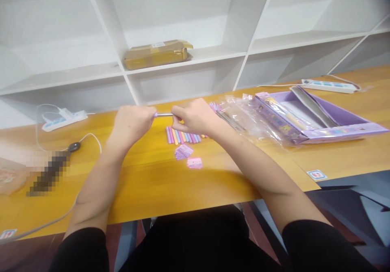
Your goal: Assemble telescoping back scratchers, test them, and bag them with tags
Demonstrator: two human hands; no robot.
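Above the table, a thin silvery rod with a light purple piece at its left end (164,114) stretches between my two hands. My left hand (134,123) is closed in a fist around the purple end. At the other end, my right hand (195,117) grips the rod between thumb and curled fingers, hiding its tip. Below my right hand lies a row of pastel sticks (183,136) in purple, pink, blue and yellow. Nearer to me are a fanned stack of purple cards (183,152) and a small pink stack of cards (194,163).
Right of my hands, clear plastic wrapping (243,113) lies against an open purple box (341,132). A power strip (63,120) with cables lies left, another power strip (330,85) far right. A taped cardboard box (157,55) sits on the white shelf (213,53) behind.
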